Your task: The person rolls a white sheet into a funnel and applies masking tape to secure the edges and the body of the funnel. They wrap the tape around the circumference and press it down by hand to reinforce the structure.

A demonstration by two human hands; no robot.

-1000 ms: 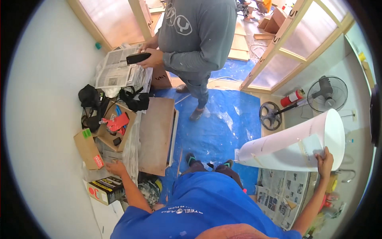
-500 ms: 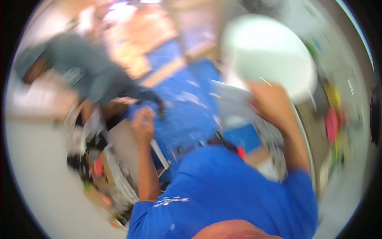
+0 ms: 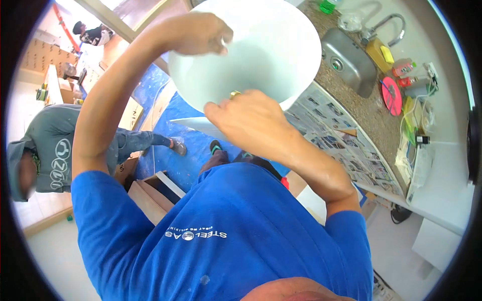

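Observation:
A large white round shape (image 3: 281,45) with a pale grey inner side fills the top centre. My left hand (image 3: 203,34) is in front of its left part, fingers curled together; whatever they hold is too small to make out. My right hand (image 3: 251,118), with a gold ring, is at the lower rim, its fingers curled and their tips hidden. Whether either hand touches the white shape I cannot tell. Just below my right hand shows a thin white panel (image 3: 198,124), partly covered by my wrist.
On the right, a stone-look counter (image 3: 351,120) holds a steel sink (image 3: 349,62), bottles and a pink round thing (image 3: 391,95). Newspaper-like sheets cover its front. A co-worker in grey (image 3: 47,145) bends at left. Blue sheeting (image 3: 153,155) lies on the floor near an open box (image 3: 158,188).
The view has turned and become sharper. My left hand has risen to the white shape; my right hand has moved left and inward, from beside the white panel it held.

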